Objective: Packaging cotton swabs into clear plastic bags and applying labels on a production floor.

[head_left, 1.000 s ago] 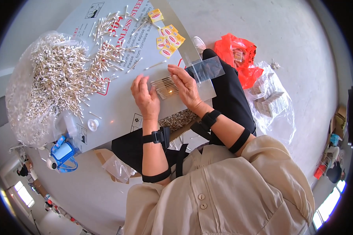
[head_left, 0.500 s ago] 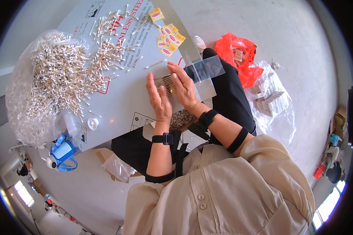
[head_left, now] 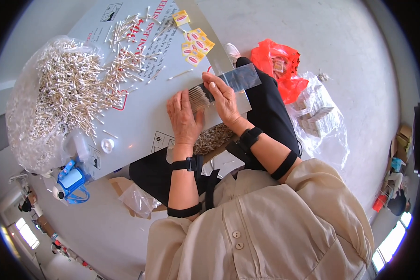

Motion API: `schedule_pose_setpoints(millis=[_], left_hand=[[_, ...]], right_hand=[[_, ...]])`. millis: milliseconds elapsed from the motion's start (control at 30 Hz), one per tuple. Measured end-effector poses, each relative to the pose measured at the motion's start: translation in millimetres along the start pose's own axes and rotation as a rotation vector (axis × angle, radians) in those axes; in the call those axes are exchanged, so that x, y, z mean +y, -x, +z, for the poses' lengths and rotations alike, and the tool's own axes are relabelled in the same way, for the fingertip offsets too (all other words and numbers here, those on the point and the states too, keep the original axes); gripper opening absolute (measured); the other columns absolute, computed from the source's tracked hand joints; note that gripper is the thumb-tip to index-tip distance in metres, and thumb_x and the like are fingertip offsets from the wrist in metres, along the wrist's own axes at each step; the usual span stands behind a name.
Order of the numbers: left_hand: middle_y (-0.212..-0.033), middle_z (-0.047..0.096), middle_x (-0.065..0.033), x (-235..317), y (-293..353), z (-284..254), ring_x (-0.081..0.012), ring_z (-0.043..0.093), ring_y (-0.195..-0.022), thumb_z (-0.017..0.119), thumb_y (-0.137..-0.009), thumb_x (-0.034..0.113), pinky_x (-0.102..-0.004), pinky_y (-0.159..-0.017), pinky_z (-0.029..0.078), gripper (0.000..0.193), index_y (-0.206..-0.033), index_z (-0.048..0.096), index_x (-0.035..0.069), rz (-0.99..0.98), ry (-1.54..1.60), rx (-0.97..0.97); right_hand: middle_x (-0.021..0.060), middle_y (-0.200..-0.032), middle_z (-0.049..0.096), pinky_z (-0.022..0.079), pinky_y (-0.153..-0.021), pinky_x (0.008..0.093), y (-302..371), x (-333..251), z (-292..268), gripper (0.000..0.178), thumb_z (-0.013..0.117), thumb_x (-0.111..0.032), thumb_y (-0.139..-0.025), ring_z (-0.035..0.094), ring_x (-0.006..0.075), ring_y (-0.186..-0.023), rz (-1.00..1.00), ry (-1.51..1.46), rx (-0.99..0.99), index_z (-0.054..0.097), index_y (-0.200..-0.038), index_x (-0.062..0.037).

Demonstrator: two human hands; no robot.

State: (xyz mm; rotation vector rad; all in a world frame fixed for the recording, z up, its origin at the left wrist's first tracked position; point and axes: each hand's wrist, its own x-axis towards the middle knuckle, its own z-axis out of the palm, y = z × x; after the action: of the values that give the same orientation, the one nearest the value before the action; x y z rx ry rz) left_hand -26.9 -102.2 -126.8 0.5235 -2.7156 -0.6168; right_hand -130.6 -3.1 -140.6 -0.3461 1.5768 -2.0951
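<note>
The swabs lie in a row over the surface, between the left hand, curled against one end, and the right hand, covering the clear sleeve, which stretches rightward; whether either hand's fingers grip cannot be told.

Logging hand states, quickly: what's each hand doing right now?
Left hand: partly curled, touching the row of cotton swabs; grip unclear.
Right hand: closed, holding the clear plastic.
</note>
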Motion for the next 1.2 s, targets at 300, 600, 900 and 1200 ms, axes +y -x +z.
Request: schedule_pose_setpoints(millis=[300,600,900,1200], left_hand=[[-0.148,0.034,-0.0209,7.1,3.6,-3.2,-0.0389,0.028,-0.14,0.072,-0.077,0.031,-0.054,-0.114,0.022,0.085,-0.144,0.032,-0.001,-0.006,-0.102,-0.007],[-0.156,0.023,-0.0204,13.8,17.5,3.9,-0.0343,0.02,-0.146,0.06,-0.087,0.053,-0.0565,-0.116,0.016,0.088,-0.149,0.024,0.002,-0.096,-0.249,-0.124],[-0.156,0.024,-0.0199,12.8,18.3,7.8,-0.035,0.022,-0.145,0.058,-0.088,0.053,-0.0582,-0.115,0.016,0.086,-0.149,0.023,0.004,-0.101,-0.249,-0.101],[-0.156,0.025,-0.0182,12.3,17.1,8.0,-0.0329,0.02,-0.146,0.056,-0.087,0.057,-0.0562,-0.117,0.013,0.087,-0.148,0.026,0.003,-0.116,-0.277,-0.12]], right_hand=[[0.0111,-0.1,0.065,0.051,-0.078,0.0334,11.2,-11.7,-26.3,0.014,0.058,-0.007,-0.091,0.065,0.0248,-0.091,-0.156,0.548,-0.054,0.064,-0.103,-0.0013],[0.0104,-0.081,0.058,0.05,-0.064,0.043,15.0,-20.0,-27.3,0.002,0.062,-0.008,-0.082,0.062,0.0336,-0.077,-0.37,0.899,-0.196,0.063,-0.083,-0.0064],[0.0094,-0.078,0.057,0.05,-0.064,0.0429,15.8,-17.9,-24.4,0.003,0.063,-0.009,-0.082,0.062,0.0327,-0.077,-0.395,0.94,-0.164,0.063,-0.08,-0.0073],[0.0104,-0.083,0.061,0.052,-0.065,0.039,16.3,-19.4,-27.4,0.009,0.066,-0.006,-0.079,0.063,0.0316,-0.075,-0.405,0.965,-0.228,0.067,-0.087,-0.0051]])
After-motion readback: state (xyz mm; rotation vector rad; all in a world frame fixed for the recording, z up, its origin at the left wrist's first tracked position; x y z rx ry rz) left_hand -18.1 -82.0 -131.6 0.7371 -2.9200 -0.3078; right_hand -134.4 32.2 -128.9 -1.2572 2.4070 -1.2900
